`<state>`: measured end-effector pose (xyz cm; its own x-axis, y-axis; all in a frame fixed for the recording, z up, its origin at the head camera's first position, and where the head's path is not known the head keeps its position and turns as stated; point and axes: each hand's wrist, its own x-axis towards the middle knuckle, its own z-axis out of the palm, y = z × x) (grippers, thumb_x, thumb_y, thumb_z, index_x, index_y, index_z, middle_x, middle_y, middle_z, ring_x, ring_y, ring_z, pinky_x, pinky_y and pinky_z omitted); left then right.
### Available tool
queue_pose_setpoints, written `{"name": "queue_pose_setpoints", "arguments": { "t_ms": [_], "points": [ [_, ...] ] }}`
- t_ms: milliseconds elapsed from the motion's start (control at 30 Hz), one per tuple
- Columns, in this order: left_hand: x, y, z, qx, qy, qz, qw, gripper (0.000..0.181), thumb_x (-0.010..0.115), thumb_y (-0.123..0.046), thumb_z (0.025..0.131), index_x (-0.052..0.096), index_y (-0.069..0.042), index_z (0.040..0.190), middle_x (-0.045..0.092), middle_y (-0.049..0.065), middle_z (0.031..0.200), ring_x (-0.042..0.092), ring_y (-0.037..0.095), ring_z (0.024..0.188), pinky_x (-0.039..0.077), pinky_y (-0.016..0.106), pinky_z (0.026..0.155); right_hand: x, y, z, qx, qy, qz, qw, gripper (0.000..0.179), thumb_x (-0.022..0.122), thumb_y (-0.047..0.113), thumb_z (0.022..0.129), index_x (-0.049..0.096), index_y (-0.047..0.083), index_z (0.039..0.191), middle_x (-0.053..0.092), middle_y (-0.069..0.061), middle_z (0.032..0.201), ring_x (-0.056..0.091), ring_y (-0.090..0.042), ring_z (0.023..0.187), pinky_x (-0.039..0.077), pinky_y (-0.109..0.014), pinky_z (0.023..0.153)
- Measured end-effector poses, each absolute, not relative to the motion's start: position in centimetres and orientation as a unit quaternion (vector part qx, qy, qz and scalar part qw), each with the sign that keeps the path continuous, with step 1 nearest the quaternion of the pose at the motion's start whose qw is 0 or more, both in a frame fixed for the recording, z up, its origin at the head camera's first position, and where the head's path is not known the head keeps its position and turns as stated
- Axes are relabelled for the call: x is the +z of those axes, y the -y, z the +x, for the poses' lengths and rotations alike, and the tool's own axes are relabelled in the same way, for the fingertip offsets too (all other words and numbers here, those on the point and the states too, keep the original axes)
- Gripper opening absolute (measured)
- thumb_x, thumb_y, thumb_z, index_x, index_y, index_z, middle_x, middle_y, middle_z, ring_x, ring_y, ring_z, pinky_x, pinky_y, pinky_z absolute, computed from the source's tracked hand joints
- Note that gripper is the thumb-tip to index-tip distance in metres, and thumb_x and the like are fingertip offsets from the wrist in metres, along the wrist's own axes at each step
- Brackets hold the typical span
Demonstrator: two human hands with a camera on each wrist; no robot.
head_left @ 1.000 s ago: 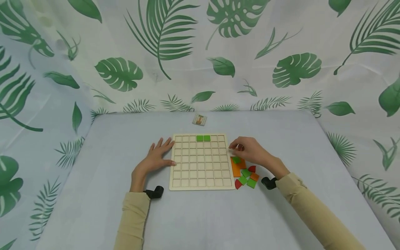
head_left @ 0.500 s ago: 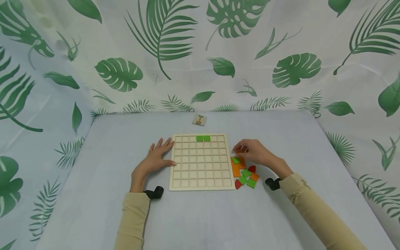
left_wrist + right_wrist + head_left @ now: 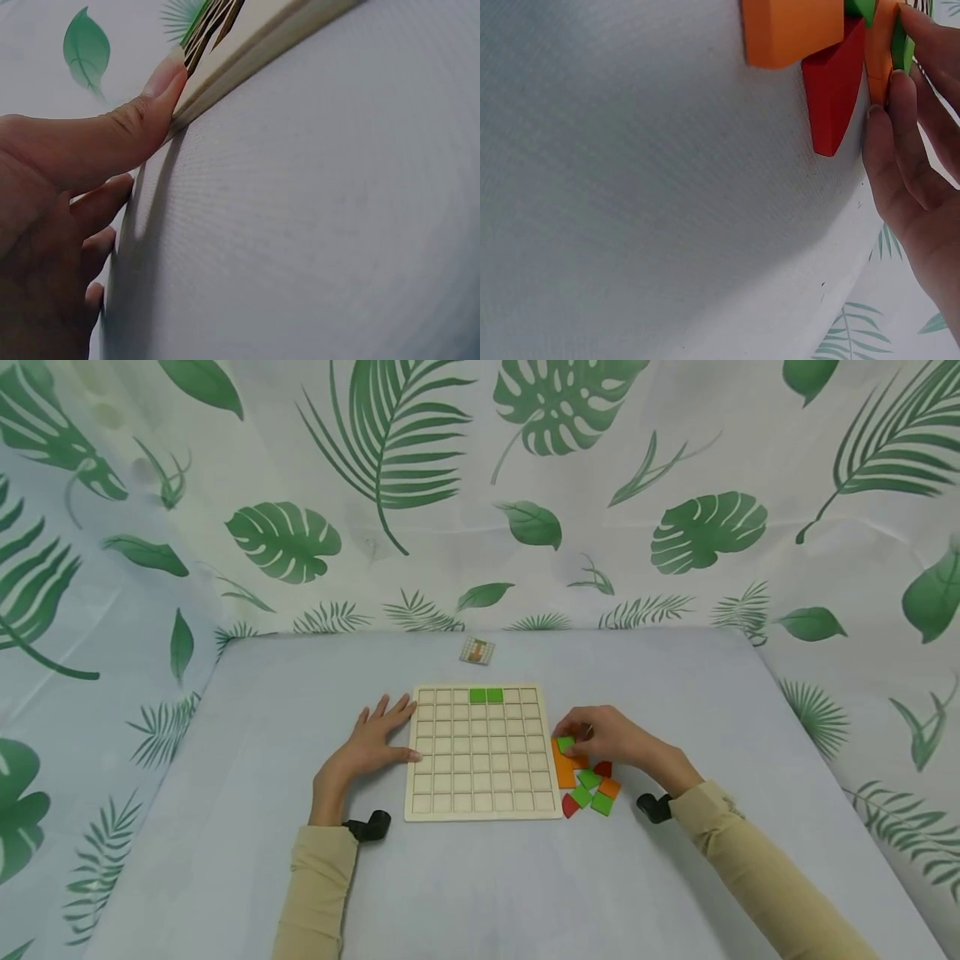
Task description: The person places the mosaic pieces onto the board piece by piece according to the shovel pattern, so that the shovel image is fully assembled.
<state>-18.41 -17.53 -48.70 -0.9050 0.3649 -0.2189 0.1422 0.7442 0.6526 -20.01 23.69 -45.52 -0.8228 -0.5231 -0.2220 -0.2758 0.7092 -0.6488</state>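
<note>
Two green squares (image 3: 486, 695) lie in the far row of the grid board (image 3: 482, 763), left hand (image 3: 371, 743) spread against its left edge, right hand (image 3: 611, 735) pinching a green piece (image 3: 566, 745) over orange pieces (image 3: 564, 772) at its right.

A white cloth backdrop (image 3: 420, 577) printed with green tropical leaves rises behind a broad, pale grey-white desk (image 3: 225, 877) with a finely textured surface. Matching leaf-printed white cloth side panels (image 3: 52, 710) flank it left and right. The print mixes feathery palm fronds (image 3: 420, 452), split monstera leaves (image 3: 287, 541) and plain oval leaves (image 3: 534, 523). Soft creases run through the cloth; the light is soft, cooler at left.
</note>
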Motion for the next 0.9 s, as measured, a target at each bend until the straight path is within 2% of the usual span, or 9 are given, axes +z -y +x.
{"name": "queue_pose_setpoints", "arguments": {
  "t_ms": [133, 267, 467, 667, 900],
  "points": [
    [-48.7, 17.6, -18.3, 0.327, -0.920, 0.136, 0.170, 0.094, 0.080, -0.033, 0.089, 0.027, -0.008, 0.163, 0.016, 0.012, 0.172, -0.001, 0.039, 0.160, -0.008, 0.059, 0.128, -45.7, -23.5, -20.0, -0.311, -0.904, -0.218, 0.198, 0.026, 0.078, 0.009, 0.089, 0.075, 0.010, 0.116, 0.072, -0.002, 0.107, 0.060, -0.016, 0.083, 0.055, -0.028, 0.075],
    [-48.8, 17.7, -18.3, 0.330, -0.919, 0.135, 0.166, 0.093, 0.079, -0.033, 0.090, 0.027, -0.008, 0.163, 0.016, 0.012, 0.172, -0.002, 0.039, 0.160, -0.008, 0.058, 0.128, -45.8, -23.3, -20.1, -0.306, -0.905, -0.236, 0.177, 0.025, 0.078, 0.007, 0.089, 0.077, 0.008, 0.114, 0.071, -0.002, 0.102, 0.059, -0.016, 0.082, 0.054, -0.027, 0.072],
    [-48.8, 17.7, -18.2, 0.341, -0.915, 0.139, 0.163, 0.093, 0.079, -0.033, 0.090, 0.028, -0.007, 0.163, 0.016, 0.013, 0.172, -0.002, 0.039, 0.160, -0.009, 0.059, 0.128, -45.8, -23.2, -20.3, -0.295, -0.914, -0.230, 0.157, 0.016, 0.072, 0.008, 0.094, 0.078, 0.012, 0.109, 0.072, 0.002, 0.098, 0.059, -0.014, 0.080, 0.054, -0.028, 0.072],
    [-48.8, 17.6, -18.3, 0.339, -0.916, 0.138, 0.167, 0.093, 0.080, -0.033, 0.090, 0.027, -0.007, 0.163, 0.015, 0.012, 0.172, -0.003, 0.038, 0.160, -0.010, 0.058, 0.128, -45.3, -23.0, -20.5, -0.304, -0.912, -0.231, 0.150, 0.016, 0.069, 0.007, 0.096, 0.077, 0.009, 0.109, 0.074, -0.003, 0.100, 0.059, -0.016, 0.078, 0.054, -0.027, 0.071],
    [-48.9, 17.6, -18.4, 0.337, -0.917, 0.136, 0.165, 0.093, 0.080, -0.031, 0.090, 0.027, -0.008, 0.163, 0.016, 0.012, 0.172, -0.002, 0.038, 0.160, -0.009, 0.057, 0.128, -45.5, -22.8, -21.2, -0.314, -0.909, -0.238, 0.137, 0.016, 0.068, 0.009, 0.098, 0.077, 0.009, 0.111, 0.074, -0.003, 0.101, 0.063, -0.014, 0.082, 0.057, -0.029, 0.077]
  ]
}}
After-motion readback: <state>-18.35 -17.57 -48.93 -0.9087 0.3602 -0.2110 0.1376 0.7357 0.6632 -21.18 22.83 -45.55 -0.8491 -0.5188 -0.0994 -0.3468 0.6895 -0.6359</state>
